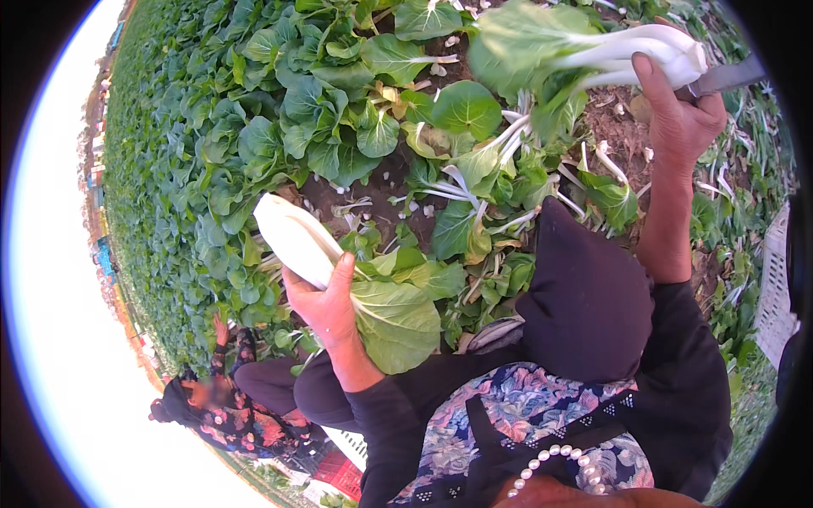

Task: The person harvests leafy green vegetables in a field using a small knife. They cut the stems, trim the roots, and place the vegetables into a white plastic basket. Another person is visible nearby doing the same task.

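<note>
My left hand (325,311) grips a head of bok choy (298,238) by its thick white stalks. Its pale base points up and away from me, and its green leaves hang over my wrist. At the upper right, my right hand (683,117) holds a second bok choy (629,54) together with a knife (733,75). The knife's grey blade sticks out to the right beside the cut base; its handle is mostly hidden in my palm. The leaves of this second head are blurred and spread to the left.
Cut leaves and stalks (457,190) litter the soil before me. Dense standing bok choy (254,127) fills the left. Another person (235,406) crouches at lower left, near a red crate (340,473). A white perforated crate (775,286) stands at far right. My bent knee (584,298) rises between my arms.
</note>
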{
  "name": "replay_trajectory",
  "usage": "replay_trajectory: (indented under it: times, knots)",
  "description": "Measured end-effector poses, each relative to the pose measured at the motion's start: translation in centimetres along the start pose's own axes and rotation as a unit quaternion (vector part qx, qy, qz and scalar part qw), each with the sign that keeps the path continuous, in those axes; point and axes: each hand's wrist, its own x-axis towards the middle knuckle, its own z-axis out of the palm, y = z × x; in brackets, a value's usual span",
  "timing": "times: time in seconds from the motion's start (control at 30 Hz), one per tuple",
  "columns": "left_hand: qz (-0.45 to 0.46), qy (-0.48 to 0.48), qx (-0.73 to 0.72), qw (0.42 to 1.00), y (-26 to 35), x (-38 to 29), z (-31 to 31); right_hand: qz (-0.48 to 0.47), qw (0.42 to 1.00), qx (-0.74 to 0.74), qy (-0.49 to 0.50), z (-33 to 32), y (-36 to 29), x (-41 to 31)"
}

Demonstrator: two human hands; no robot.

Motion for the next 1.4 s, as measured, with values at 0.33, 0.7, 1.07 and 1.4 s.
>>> replay_trajectory:
  times: [0.33,0.7,1.07,1.4]
  knots:
    - [0.096,-0.002,-0.081,0.992,4.1,-3.7,-9.5,0.216,0.914,0.169,-0.3,1.8,-8.9,0.3]
    - [0.169,-0.122,-0.368,0.906,3.8,-8.8,-7.2,0.226,0.823,0.138,-0.503,12.6,-25.7,-13.0]
    - [-0.037,-0.067,-0.55,0.831,-3.4,-9.2,-6.8,0.154,0.797,0.004,-0.584,19.6,-25.2,-21.7]
    - [-0.08,0.049,-0.313,0.945,-0.7,-1.3,-18.4,0.015,0.697,-0.09,-0.712,25.5,-8.9,-12.5]
